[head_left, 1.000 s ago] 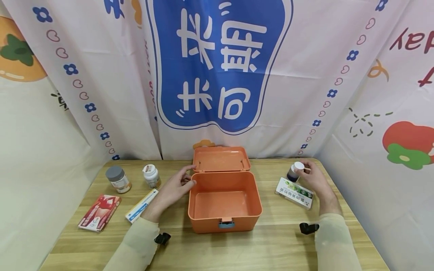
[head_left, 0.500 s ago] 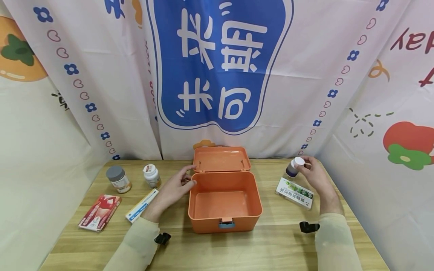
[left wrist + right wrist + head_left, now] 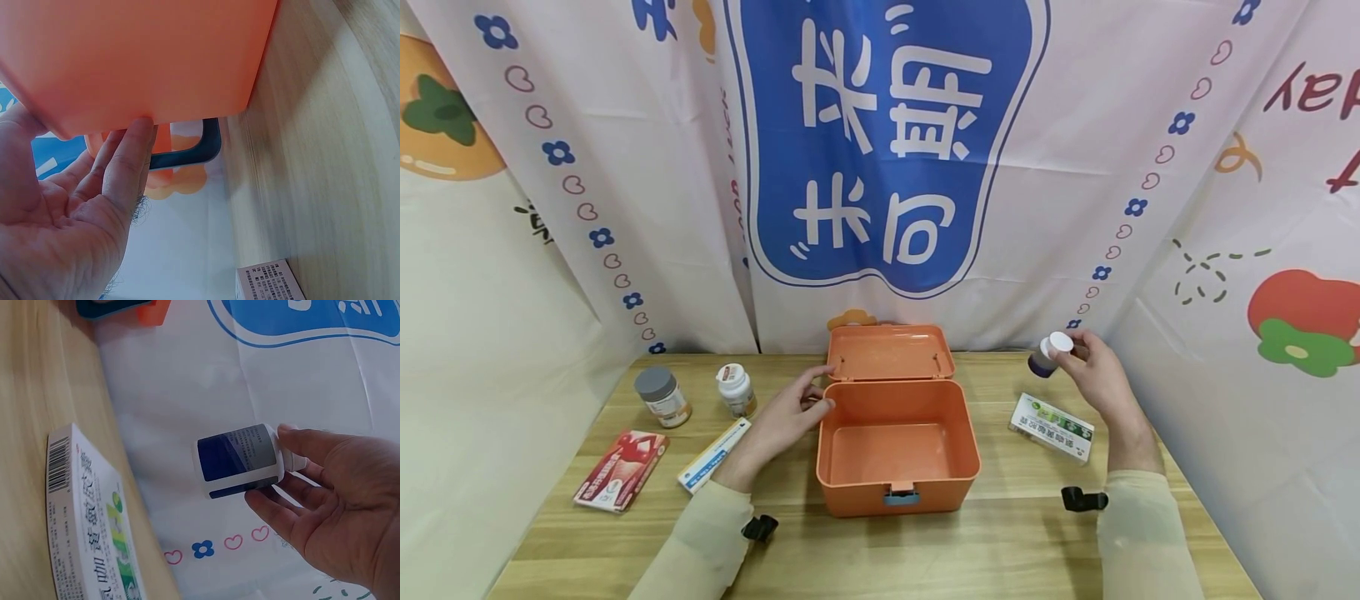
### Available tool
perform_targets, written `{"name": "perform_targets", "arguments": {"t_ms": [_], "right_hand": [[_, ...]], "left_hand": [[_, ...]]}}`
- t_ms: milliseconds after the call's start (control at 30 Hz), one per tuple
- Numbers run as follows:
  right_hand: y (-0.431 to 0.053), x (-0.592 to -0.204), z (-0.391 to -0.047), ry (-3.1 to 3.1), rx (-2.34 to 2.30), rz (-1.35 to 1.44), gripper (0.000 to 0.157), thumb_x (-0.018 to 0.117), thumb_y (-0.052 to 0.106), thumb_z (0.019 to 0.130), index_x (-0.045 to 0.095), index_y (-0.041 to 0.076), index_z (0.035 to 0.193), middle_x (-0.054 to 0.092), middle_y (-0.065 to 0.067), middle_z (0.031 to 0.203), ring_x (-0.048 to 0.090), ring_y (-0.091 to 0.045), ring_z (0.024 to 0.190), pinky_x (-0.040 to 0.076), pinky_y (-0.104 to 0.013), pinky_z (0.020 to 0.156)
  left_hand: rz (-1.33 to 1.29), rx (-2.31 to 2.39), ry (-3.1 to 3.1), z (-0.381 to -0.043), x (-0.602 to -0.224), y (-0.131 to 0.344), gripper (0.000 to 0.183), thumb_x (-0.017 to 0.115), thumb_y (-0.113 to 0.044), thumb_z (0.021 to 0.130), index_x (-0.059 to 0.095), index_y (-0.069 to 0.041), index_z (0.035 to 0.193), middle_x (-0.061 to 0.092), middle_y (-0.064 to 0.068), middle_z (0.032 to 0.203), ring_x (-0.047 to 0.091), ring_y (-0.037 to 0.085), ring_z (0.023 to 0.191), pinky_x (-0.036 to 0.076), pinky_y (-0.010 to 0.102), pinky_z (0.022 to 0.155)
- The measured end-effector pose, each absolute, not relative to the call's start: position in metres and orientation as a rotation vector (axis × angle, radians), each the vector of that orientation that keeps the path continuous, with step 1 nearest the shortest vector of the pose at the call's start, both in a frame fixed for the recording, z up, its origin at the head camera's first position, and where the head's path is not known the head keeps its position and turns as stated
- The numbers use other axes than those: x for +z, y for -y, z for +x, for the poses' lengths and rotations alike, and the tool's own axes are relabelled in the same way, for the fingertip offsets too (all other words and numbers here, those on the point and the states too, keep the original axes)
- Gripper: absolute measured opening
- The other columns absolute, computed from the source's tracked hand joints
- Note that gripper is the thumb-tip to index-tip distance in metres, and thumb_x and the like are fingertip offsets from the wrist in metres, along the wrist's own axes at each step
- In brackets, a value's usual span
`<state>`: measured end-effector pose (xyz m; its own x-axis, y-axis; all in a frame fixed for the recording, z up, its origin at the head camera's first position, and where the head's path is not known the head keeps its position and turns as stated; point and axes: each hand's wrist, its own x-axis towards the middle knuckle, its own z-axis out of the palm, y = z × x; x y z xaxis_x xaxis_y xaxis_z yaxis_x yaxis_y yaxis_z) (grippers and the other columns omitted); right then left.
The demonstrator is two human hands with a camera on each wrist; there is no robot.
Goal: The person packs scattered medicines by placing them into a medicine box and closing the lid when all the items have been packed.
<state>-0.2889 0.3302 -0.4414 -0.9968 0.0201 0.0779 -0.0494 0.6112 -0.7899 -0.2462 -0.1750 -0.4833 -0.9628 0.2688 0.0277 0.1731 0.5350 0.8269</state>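
Seems at pick-up step. Pinching small bottle (image 3: pixel 237 461) near white cap (image 3: pixel 1061 342) with right hand (image 3: pixel 1099 379), curled nearly closed around it. Holding it in air over back right of table (image 3: pixel 1000 542), behind pill box (image 3: pixel 1051 427), well apart from orange box (image 3: pixel 853 499). Resting left hand (image 3: pixel 784 417), loosely spread, against orange box. Next, probably calls for snug pinch, well above pill box. Leaning slightly along long axis, pointing cap up and right, dark bottom (image 3: pixel 1040 367) down and left.
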Motion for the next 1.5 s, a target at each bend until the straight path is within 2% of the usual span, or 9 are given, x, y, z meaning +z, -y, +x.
{"name": "perform_targets", "arguments": {"t_ms": [200,467,900,1500], "right_hand": [[-0.322,-0.429,-0.284,2.715,1.329,0.086,0.061,0.063,0.037,0.106,0.045,0.0,0.151,0.047,-0.028,0.159,0.042,-0.052,0.151,0.039,-0.067,0.121],[-0.31,-0.415,-0.279,2.687,1.282,0.161,0.056,0.064,0.035,0.106,0.049,0.001,0.147,0.053,-0.024,0.152,0.048,-0.049,0.148,0.042,-0.064,0.12],[-0.291,-0.403,-0.276,2.69,1.235,0.243,0.053,0.064,0.03,0.107,0.048,0.001,0.148,0.055,-0.023,0.15,0.05,-0.045,0.146,0.043,-0.062,0.121],[-0.262,-0.401,-0.273,2.677,1.211,0.392,0.041,0.063,0.022,0.107,0.054,0.005,0.143,0.063,-0.017,0.141,0.06,-0.04,0.138,0.054,-0.058,0.11]], "left_hand": [[0.392,1.425,-2.659,-0.246,-0.484,0.175,0.06,0.065,-0.026,0.102,0.044,-0.023,0.159,0.073,0.01,0.121,0.071,0.021,0.109,0.057,0.036,0.094],[0.386,1.414,-2.661,-0.247,-0.485,0.175,0.06,0.065,-0.026,0.102,0.044,-0.024,0.159,0.073,0.009,0.122,0.071,0.02,0.11,0.056,0.033,0.095],[0.361,1.428,-2.644,-0.246,-0.484,0.174,0.06,0.065,-0.027,0.103,0.043,-0.026,0.159,0.072,0.009,0.125,0.07,0.022,0.115,0.057,0.038,0.1],[0.384,1.425,-2.609,-0.247,-0.487,0.174,0.06,0.061,-0.03,0.105,0.039,-0.027,0.161,0.07,0.011,0.132,0.069,0.027,0.12,0.058,0.033,0.093]]}}
